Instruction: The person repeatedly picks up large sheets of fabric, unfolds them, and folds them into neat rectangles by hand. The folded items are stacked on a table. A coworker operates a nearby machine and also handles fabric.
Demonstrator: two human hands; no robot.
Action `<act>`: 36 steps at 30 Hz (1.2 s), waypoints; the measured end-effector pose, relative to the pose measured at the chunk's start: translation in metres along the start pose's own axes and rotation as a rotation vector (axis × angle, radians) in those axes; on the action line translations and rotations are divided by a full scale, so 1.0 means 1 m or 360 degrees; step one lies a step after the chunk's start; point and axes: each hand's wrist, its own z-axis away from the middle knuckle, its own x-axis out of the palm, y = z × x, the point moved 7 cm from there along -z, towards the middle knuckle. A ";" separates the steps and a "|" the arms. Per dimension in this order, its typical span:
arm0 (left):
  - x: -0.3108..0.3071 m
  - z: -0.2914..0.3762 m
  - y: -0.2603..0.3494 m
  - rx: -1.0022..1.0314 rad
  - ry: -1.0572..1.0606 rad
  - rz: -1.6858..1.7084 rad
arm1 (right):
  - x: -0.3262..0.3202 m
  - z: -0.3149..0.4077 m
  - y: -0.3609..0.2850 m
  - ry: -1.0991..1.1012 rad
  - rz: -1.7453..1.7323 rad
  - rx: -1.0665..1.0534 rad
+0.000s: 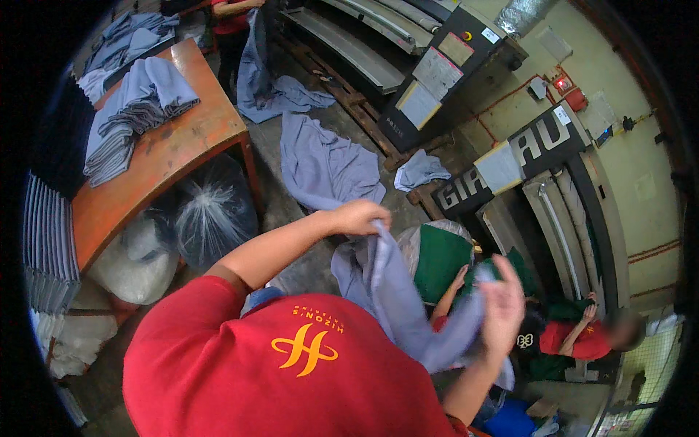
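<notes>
A length of grey-blue cloth (398, 289) hangs in a sagging loop between my two hands. My left hand (363, 217) is closed around one edge of it, above the floor in the middle of the view. At the right, my right hand (502, 308) is blurred, its fingers partly raised; the other end of the cloth rises to its thumb side and appears pinched there. Just beyond my left hand, a larger grey-blue cloth (330, 164) lies crumpled on the floor. Green fabric (445, 262) in a clear plastic wrap sits behind the held cloth.
An orange table (218, 123) at the left bears folded grey-blue cloths (139, 95), with stuffed plastic bags (215, 218) beneath. Large ironing machines (508, 158) stand at the right, where a co-worker (579, 338) handles green fabric. Another person (232, 24) holds cloth at the top. A co-worker's hand (458, 278) is near my cloth.
</notes>
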 end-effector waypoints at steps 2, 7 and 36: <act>-0.017 -0.033 0.056 0.0158 -0.0017 -0.0082 | 0.066 0.001 0.027 -0.0339 -0.0458 0.0301; -0.050 -0.067 0.144 0.0370 0.0049 -0.0166 | 0.122 -0.025 0.059 0.0010 -0.0789 0.0371; 0.109 0.340 -0.059 -0.0897 0.0991 0.0581 | 0.116 -0.163 -0.422 -0.0634 -0.0881 -0.0956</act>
